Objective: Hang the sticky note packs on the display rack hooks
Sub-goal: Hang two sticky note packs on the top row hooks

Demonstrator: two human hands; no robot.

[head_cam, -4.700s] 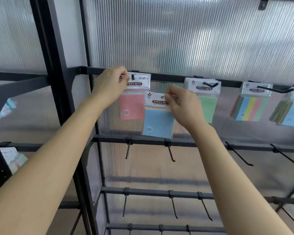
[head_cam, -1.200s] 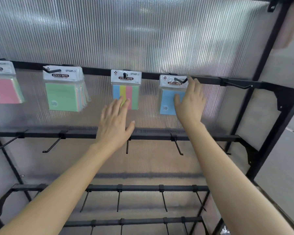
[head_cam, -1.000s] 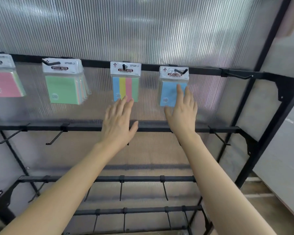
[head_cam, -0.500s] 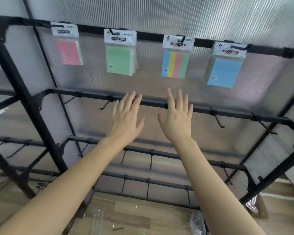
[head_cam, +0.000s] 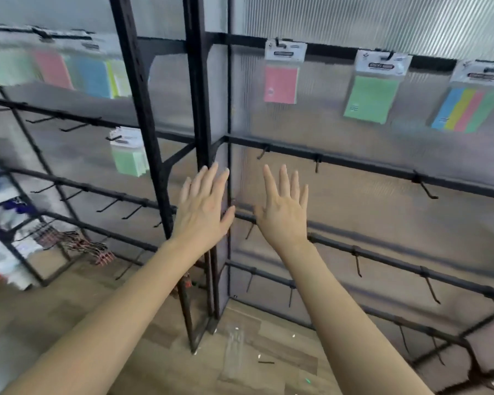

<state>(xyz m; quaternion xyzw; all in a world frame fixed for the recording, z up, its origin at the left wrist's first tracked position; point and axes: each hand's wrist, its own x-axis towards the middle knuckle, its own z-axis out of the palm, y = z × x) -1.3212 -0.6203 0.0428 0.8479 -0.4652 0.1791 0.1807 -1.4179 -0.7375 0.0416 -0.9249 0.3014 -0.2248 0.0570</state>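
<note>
On the right rack's top bar hang a pink sticky note pack [head_cam: 281,78], a green pack [head_cam: 372,92] and a striped multicolour pack [head_cam: 468,105]. My left hand [head_cam: 201,206] and my right hand [head_cam: 284,208] are raised side by side in front of the rack, well below those packs, fingers straight and spread, holding nothing. The left hand is in front of the black upright post [head_cam: 203,138]. Bare hooks [head_cam: 317,165] stick out of the lower bars.
A second rack on the left carries blurred coloured packs [head_cam: 69,69] on its top bar and one green pack [head_cam: 129,158] lower down. Stacked goods [head_cam: 3,223] stand at far left. A clear plastic wrapper [head_cam: 234,354] lies on the wooden floor.
The view has swung left and down: the packs slid to the right and the left rack came into view. Both hands dropped lower, stayed open and empty; the blue pack left the frame.
</note>
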